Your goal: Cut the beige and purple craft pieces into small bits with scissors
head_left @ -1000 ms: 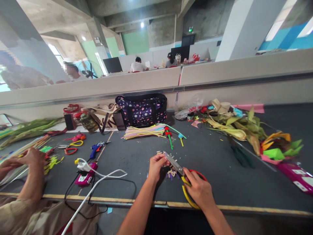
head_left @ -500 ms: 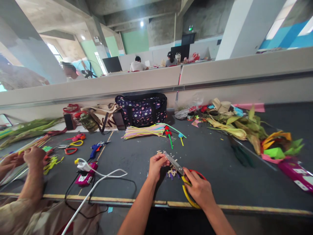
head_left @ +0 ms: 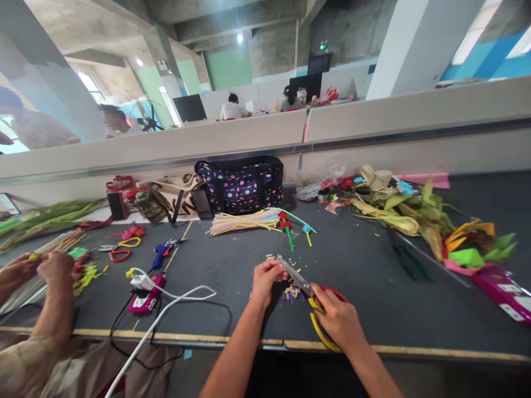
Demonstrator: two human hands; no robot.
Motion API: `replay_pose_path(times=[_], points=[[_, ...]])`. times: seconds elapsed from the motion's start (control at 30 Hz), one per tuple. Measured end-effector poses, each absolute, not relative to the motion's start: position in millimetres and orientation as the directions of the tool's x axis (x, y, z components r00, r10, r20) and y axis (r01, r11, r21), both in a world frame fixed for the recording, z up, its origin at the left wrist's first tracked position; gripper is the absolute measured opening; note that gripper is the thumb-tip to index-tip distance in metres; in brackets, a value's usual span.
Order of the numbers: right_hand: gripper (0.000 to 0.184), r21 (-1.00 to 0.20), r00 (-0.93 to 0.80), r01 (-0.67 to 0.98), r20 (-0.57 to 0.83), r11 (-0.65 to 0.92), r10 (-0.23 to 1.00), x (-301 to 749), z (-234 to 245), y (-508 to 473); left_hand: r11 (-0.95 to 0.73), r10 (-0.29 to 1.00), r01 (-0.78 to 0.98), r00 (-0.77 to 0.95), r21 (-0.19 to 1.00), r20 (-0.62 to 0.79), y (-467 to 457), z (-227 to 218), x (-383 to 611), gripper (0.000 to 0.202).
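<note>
In my right hand (head_left: 338,315) is a pair of scissors (head_left: 299,278) with red and yellow handles, its blades pointing up and left. My left hand (head_left: 266,279) is pinched closed at the blade tips; whatever lies between its fingers is too small to make out. Under the blades lies a scatter of short cut pieces (head_left: 293,291), beige and purple. Farther back rests a bundle of pastel fuzzy sticks (head_left: 244,222). Beside it are a red flower on a green stem (head_left: 289,235) and a small blue piece on a yellow stem (head_left: 307,233).
A co-worker's hands (head_left: 53,265) work at the left. Between us lie a magenta power strip (head_left: 145,298), a white cable (head_left: 166,312), a blue glue gun (head_left: 164,254) and other scissors (head_left: 124,249). A patterned bag (head_left: 244,185) stands behind; corn husks (head_left: 418,218) and pliers (head_left: 410,262) lie right.
My hands and the scissors stay almost in the same place. The co-worker's hands at the left have shifted slightly, and a small yellow piece now shows in them.
</note>
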State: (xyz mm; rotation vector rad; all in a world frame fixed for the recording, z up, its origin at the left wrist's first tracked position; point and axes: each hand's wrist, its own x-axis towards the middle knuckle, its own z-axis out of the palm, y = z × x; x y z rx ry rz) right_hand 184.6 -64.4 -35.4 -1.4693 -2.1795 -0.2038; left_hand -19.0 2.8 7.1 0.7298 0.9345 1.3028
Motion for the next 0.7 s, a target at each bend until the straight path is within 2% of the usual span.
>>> replay_pose_path(times=[0.3,0.47,0.7], points=[[0.038,-0.141,-0.270,0.923,0.428,0.359,0.863,179.8,-20.4,-68.2,0.145,0.987,-0.439,0.006,0.887,-0.158,4.1,2.3,-18.7,0.032],[0.029,-0.202,-0.270,0.911,0.363,0.358,0.892,180.8,-16.6,-67.1,0.128,0.990,-0.429,0.006,0.894,-0.138,3.6,1.7,-19.7,0.029],[0.032,-0.244,-0.232,0.904,0.412,0.352,0.881,182.5,-17.4,-65.6,0.149,0.986,-0.456,0.003,0.878,-0.165,3.7,7.7,-18.8,0.032]])
